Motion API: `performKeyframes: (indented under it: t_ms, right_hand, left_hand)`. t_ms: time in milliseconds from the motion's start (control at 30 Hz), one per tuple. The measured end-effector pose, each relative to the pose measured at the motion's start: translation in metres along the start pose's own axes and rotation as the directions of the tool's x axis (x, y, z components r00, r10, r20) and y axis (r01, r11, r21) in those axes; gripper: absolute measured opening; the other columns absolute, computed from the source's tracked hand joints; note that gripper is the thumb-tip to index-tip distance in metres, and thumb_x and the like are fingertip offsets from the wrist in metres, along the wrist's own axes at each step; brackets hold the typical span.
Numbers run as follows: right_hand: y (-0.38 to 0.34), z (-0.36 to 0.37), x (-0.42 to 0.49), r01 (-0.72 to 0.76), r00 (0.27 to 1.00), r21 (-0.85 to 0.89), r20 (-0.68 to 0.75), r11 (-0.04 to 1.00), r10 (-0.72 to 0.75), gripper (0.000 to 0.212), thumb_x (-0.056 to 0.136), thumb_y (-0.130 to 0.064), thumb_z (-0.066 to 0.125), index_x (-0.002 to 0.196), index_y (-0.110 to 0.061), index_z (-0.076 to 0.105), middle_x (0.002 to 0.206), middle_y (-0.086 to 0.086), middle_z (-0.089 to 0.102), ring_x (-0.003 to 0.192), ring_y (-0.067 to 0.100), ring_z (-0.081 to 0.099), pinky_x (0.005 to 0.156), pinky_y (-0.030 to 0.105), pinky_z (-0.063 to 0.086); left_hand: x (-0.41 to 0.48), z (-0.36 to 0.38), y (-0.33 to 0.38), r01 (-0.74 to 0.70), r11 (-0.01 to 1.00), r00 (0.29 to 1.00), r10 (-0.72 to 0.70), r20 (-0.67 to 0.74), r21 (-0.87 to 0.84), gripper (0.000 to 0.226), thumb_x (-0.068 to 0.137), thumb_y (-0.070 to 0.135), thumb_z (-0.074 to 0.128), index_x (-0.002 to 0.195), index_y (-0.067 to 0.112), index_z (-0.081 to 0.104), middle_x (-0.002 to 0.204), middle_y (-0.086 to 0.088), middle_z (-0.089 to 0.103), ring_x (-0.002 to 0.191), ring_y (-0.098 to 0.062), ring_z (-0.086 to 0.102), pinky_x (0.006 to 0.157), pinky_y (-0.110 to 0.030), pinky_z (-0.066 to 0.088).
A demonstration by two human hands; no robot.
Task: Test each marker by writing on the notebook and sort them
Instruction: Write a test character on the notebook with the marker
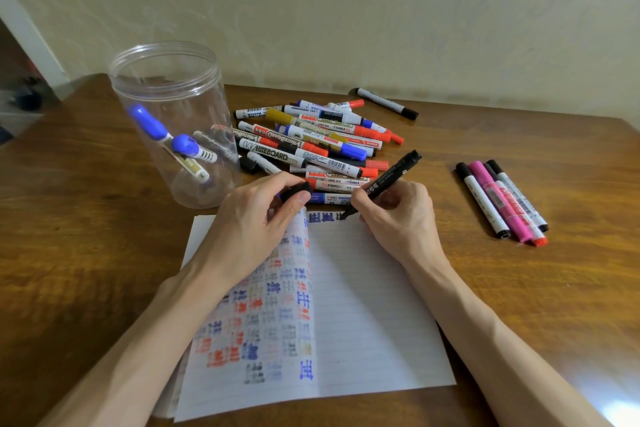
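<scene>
An open lined notebook [363, 305] lies in front of me, its left page showing bleed-through marks in red, blue and black. My right hand [398, 215] grips a black marker [388, 177] with its tip on the top of the right page, beside blue and black test marks [322, 217]. My left hand [256, 218] rests on the left page and pinches a black cap [297, 191]. Behind the notebook lies a pile of several markers [311, 139].
A clear plastic jar [166, 80] at the left holds a few blue-capped markers [173, 139]. A row of several markers [502, 201], black, pink and red, lies at the right. One black marker [386, 103] lies by the wall. All sit on a wooden table [86, 236].
</scene>
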State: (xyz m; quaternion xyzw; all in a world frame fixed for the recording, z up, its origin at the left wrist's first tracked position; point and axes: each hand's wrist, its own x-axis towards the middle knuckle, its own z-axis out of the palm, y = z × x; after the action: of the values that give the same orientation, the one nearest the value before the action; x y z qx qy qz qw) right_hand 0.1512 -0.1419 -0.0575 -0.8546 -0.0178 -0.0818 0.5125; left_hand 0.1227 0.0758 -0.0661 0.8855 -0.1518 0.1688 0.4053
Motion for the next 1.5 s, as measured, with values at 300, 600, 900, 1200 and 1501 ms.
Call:
performKeyframes:
  t_ms: [300,600,900,1200,1501]
  right_hand:
    - [0.003,-0.001,0.002,-0.013,0.999,0.035,-0.043,0.999,0.014,0.018,0.093,-0.024,0.074,0.075,-0.019,0.072,0.071,-0.011,0.076,0.070,0.005,0.074,0.059,0.020,0.058]
    - [0.002,-0.001,0.002,0.017,1.000,0.012,0.005,1.000,-0.018,0.006,0.092,-0.023,0.075,0.088,-0.020,0.076,0.083,-0.014,0.077,0.076,-0.002,0.072,0.057,0.012,0.051]
    - [-0.006,-0.010,0.000,-0.039,0.999,0.330,-0.018,0.943,0.047,0.008,0.097,-0.016,0.071,0.092,-0.011,0.075,0.073,0.006,0.075,0.060,0.008,0.065,0.056,0.020,0.052]
    - [-0.009,-0.007,-0.003,-0.011,0.991,0.474,0.125,0.880,-0.055,0.009,0.100,-0.018,0.069,0.093,-0.013,0.072,0.078,0.012,0.075,0.066,0.026,0.066,0.060,0.032,0.052]
    - [-0.003,-0.005,-0.005,0.049,0.947,0.455,0.261,0.889,-0.185,0.019,0.095,-0.019,0.077,0.110,-0.008,0.076,0.085,0.007,0.077,0.070,0.023,0.067,0.062,0.032,0.054]
  left_hand:
    - [0.000,0.001,-0.002,0.000,1.000,1.000,0.000,0.002,-0.006,0.031,0.103,0.042,0.054,0.121,0.022,0.068,0.113,0.017,0.070,0.106,0.004,0.066,0.081,-0.021,0.059]
    - [0.000,0.001,0.000,-0.004,1.000,1.000,0.004,-0.003,-0.013,0.026,0.104,0.037,0.055,0.124,0.023,0.064,0.114,0.016,0.068,0.106,0.002,0.066,0.076,-0.019,0.060]
    - [0.001,-0.001,0.004,-0.036,0.999,0.999,0.036,0.029,-0.030,0.040,0.094,0.032,0.066,0.134,0.027,0.065,0.122,0.022,0.065,0.115,0.008,0.061,0.086,-0.009,0.053]
    - [0.001,-0.003,0.003,-0.005,0.998,1.000,0.005,0.003,-0.066,0.042,0.085,0.044,0.069,0.121,0.023,0.071,0.109,0.017,0.074,0.101,0.001,0.069,0.082,-0.014,0.057]
    - [0.000,-0.003,0.007,-0.021,0.994,1.000,0.022,0.011,-0.104,0.040,0.090,0.043,0.063,0.123,0.022,0.070,0.114,0.016,0.072,0.109,0.001,0.067,0.083,-0.012,0.056]
